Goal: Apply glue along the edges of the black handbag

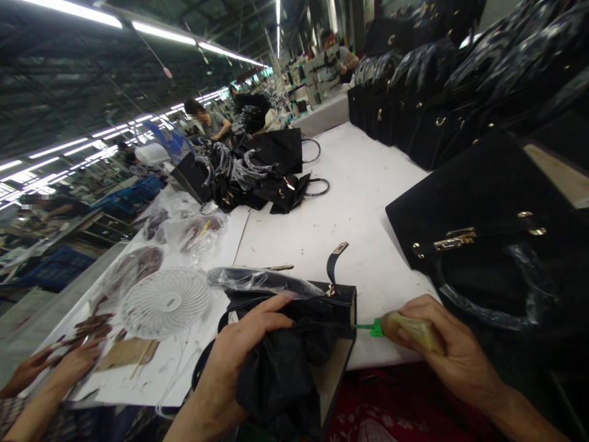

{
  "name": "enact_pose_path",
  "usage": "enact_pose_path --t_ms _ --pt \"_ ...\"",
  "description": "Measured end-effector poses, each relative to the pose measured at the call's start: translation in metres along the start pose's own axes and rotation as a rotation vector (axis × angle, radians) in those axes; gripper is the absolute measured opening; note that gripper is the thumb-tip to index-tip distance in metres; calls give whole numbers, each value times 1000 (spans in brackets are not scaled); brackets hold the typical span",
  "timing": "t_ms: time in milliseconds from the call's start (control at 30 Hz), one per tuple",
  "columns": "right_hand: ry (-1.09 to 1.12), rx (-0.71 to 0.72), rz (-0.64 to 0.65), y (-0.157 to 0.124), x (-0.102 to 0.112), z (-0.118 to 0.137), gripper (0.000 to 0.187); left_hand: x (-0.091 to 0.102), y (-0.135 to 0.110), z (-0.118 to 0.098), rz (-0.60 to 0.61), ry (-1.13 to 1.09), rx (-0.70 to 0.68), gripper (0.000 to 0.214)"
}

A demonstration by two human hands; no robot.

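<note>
My left hand (248, 347) is closed on a black handbag (344, 301) at the table's front edge, its fingers lying over bunched black lining (280, 368). A plastic-wrapped handle (262, 281) lies along the bag's top, and a strap with a gold metal end (332, 261) sticks up from it. In my right hand (453, 350) is a yellowish squeeze bottle (409, 328) with a thin green nozzle (368, 327). The nozzle points left, its tip at the bag's pale side edge; whether it touches, I cannot tell.
A white fan (165, 302) stands left of the bag. Beyond it are clear plastic bags (202, 233). A co-worker's hands (76, 362) handle brown pieces at far left. Black handbags are heaped at the back (276, 153); a large one (483, 202) lies close on the right.
</note>
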State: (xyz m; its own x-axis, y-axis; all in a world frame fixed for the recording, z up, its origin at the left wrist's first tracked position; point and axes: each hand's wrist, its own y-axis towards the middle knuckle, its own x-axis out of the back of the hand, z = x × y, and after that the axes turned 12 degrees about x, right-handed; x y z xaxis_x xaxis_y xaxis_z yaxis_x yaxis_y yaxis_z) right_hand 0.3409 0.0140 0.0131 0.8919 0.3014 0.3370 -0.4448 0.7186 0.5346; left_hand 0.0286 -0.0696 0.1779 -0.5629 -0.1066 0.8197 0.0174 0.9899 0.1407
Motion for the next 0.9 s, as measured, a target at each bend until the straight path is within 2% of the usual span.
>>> enact_pose_path --t_ms 100,233,333,433,533,633,733,833,900 --pt "42 -48 52 -3 1 0 7 1 -5 2 1 6 31 25" --pt "-11 -16 -19 -5 1 1 9 1 -9 1 -4 4 68 21" --pt "42 -31 2 -3 0 3 4 1 -10 -5 -8 -18 94 18" --pt "7 -19 -36 -2 -1 4 6 1 -10 -14 -20 -53 119 17" --pt "21 -90 -67 -3 1 5 6 1 -11 -21 -32 -57 125 17" --pt "126 -187 -6 -5 2 8 9 0 -13 -24 -38 -59 125 15" --pt "113 -156 27 -9 2 8 6 0 -17 -24 -50 -43 111 13" --pt "49 -120 -53 -14 -1 6 4 1 -20 -22 -63 0 112 13" --pt "85 -134 -45 -15 -3 4 3 1 -22 -20 -66 20 109 16"
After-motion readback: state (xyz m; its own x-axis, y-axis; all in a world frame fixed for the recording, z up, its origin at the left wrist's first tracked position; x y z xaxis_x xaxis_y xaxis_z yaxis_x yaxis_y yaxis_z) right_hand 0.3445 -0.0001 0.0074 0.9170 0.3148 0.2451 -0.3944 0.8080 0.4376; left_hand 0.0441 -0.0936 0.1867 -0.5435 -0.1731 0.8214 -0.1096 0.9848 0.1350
